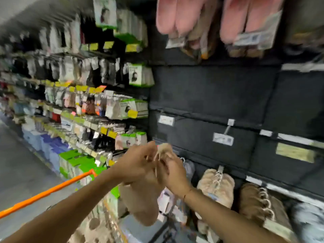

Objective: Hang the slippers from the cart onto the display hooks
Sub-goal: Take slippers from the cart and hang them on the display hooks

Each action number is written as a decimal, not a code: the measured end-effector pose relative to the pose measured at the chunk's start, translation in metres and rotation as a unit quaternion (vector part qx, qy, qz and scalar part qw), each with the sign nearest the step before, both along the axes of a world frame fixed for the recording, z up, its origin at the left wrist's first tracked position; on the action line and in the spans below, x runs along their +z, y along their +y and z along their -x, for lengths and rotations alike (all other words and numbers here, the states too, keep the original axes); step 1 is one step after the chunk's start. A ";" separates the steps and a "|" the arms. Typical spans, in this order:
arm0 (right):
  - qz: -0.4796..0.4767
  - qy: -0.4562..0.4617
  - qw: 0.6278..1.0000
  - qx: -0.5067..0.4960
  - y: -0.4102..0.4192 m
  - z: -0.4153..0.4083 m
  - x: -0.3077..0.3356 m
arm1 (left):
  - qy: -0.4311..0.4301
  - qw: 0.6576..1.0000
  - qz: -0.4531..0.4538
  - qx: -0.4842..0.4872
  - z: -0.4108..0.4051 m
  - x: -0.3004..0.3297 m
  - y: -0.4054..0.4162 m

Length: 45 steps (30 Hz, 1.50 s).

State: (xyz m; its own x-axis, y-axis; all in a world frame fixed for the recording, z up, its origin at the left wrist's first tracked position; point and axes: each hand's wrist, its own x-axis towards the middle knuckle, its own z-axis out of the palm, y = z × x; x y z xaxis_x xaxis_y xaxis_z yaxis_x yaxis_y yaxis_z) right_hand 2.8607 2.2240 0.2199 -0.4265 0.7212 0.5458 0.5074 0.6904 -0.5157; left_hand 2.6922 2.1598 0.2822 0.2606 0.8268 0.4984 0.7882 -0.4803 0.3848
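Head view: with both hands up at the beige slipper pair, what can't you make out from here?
- Hanger loop at the top of the beige slipper pair: covered by the left hand and right hand; motion blur hides their fingers.
- Empty display hook: blurred; its tag cannot be read.
- Pink slippers: cut off by the top edge.
- Cart: only the orange handle shows.

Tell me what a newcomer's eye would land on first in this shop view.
First, the two hands, left hand and right hand, meeting at centre and holding a beige slipper pair by its top, so that it hangs below them. Next, the pink slippers hanging at the top, above the dark display wall. An orange cart handle cuts across the lower left.
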 end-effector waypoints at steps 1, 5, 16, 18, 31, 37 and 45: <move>-0.032 0.008 0.999 -0.037 -0.001 -0.034 0.026 | -0.008 0.999 -0.015 -0.033 -0.031 0.025 0.007; -0.174 -0.011 0.962 -0.210 -0.012 -0.188 0.119 | -0.042 0.991 -0.028 -0.123 -0.170 0.109 0.034; -0.152 -0.059 0.867 -0.472 -0.067 -0.508 0.272 | -0.165 0.965 -0.091 -0.183 -0.526 0.215 0.067; -0.131 -0.073 0.844 -0.515 -0.070 -0.550 0.284 | -0.181 0.958 -0.101 -0.198 -0.580 0.225 0.077; -0.220 0.008 0.828 -0.517 -0.003 -0.713 0.318 | -0.252 0.906 -0.198 -0.278 -0.744 0.263 0.125; -0.299 -0.025 0.816 -0.495 0.025 -0.721 0.324 | -0.280 0.894 -0.240 -0.256 -0.754 0.258 0.154; -0.371 -0.042 0.811 -0.451 0.047 -0.731 0.304 | -0.241 0.901 -0.290 -0.213 -0.755 0.241 0.163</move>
State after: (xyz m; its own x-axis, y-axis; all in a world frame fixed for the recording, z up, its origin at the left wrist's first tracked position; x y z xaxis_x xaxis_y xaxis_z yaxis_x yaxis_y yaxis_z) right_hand 3.5917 2.2705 0.5239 0.0335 0.2472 0.9684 0.9902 0.1236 -0.0658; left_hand 3.4474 2.3224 0.5227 0.1295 0.2667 0.9550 0.2931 -0.9304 0.2201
